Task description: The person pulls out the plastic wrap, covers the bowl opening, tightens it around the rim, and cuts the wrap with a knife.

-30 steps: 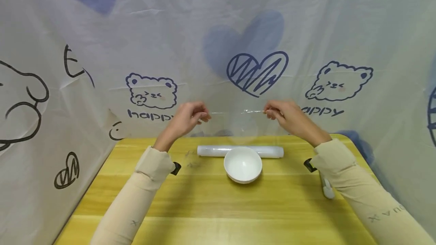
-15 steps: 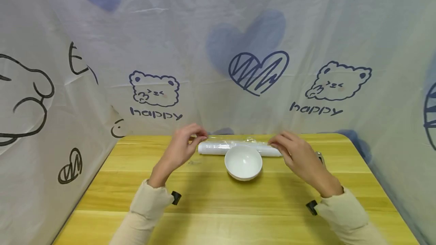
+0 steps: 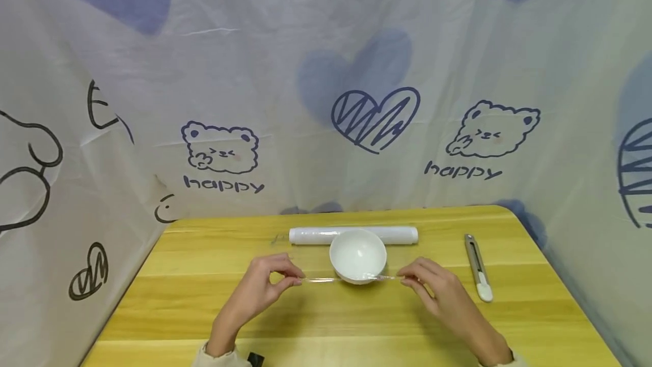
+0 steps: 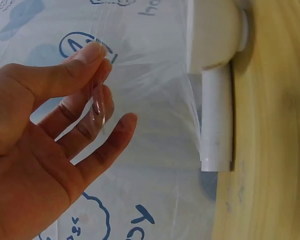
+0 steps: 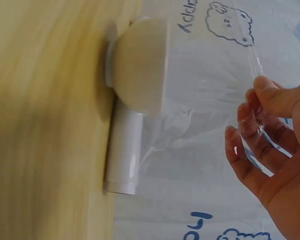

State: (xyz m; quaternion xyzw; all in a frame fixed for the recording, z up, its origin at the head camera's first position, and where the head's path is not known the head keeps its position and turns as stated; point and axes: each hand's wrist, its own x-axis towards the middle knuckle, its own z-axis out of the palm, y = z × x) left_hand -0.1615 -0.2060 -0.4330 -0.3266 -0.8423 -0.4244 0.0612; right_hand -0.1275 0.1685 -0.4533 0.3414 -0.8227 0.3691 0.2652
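A clear sheet of plastic wrap point(image 3: 321, 280) is pulled from its white roll point(image 3: 308, 236), passing above a white bowl point(image 3: 358, 256) that stands upright in front of the roll. My left hand point(image 3: 256, 292) pinches the sheet's near edge between thumb and fingertips, left of the bowl. On the other side, my right hand point(image 3: 444, 294) pinches the same edge. The edge runs nearly straight between them, level with the bowl's front in the head view. Both wrist views show the film point(image 4: 155, 95) slanting from the roll up to the fingers, above the bowl rim point(image 5: 166, 70).
A grey and white utility knife point(image 3: 477, 268) lies on the yellow wooden table point(image 3: 326, 333), right of the bowl. Behind the table's far edge hangs a pale cloth point(image 3: 285, 72) printed with hearts and bears.
Both hands came down from above the table's far edge, past the roll, and drew the wrap's edge toward me over the bowl. The utility knife is now fully in view.
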